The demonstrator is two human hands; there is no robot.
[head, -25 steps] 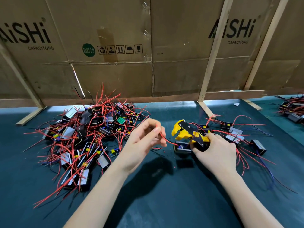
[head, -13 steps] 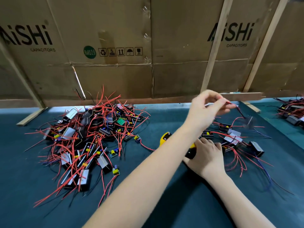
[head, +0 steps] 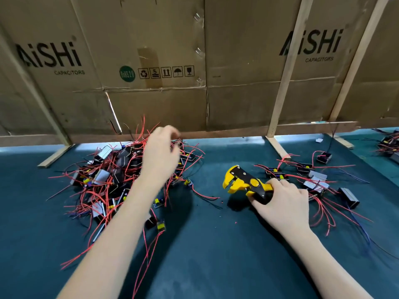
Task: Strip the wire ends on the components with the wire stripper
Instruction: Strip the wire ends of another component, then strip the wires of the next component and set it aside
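Observation:
My right hand (head: 285, 203) grips the black handles of the yellow and black wire stripper (head: 244, 183), which lies low over the green mat with its jaws pointing left. My left hand (head: 160, 156) hovers over the big left pile of components with red wires (head: 103, 180), blurred by motion. Its fingers are loosely curled above the pile's far side and I see nothing held in them. A smaller group of components with red and blue wires (head: 315, 180) lies to the right of the stripper.
A cardboard wall on wooden battens (head: 280, 93) closes the back of the green mat (head: 205, 255). Another heap of components (head: 388, 145) sits at the far right edge. Tiny bits of red insulation lie on the mat near the stripper.
My left hand has swung from the right group, where it held a wire, back across to the left pile and no longer holds that component. My right hand and the stripper stay in place.

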